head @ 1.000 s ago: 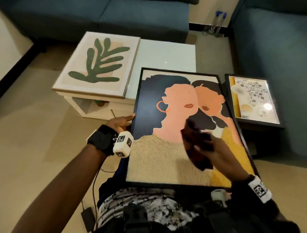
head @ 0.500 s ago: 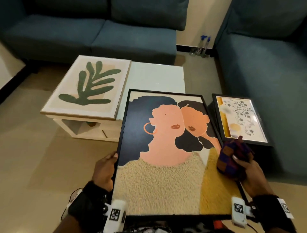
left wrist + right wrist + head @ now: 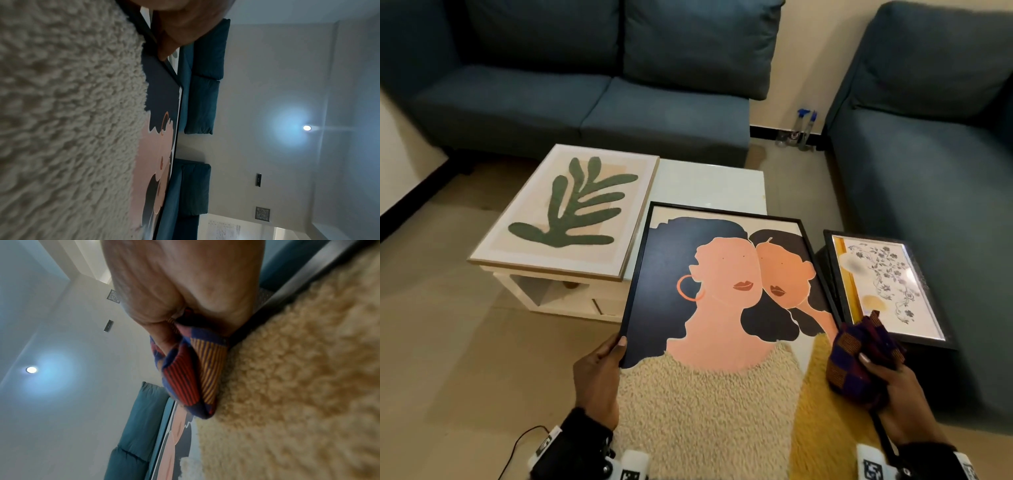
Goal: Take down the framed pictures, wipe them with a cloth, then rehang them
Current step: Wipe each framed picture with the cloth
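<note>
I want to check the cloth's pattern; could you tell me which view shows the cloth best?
The right wrist view: the cloth fills the centre, its red, orange and blue stripes sharp, bunched in the right hand. The head view shows it smaller and darker; the left wrist view doesn't show it.

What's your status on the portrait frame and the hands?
Left hand grips portrait frame at its left edge. Right hand holds bunched cloth at the right edge. Leaf picture flat on table; floral frame beside.
</note>
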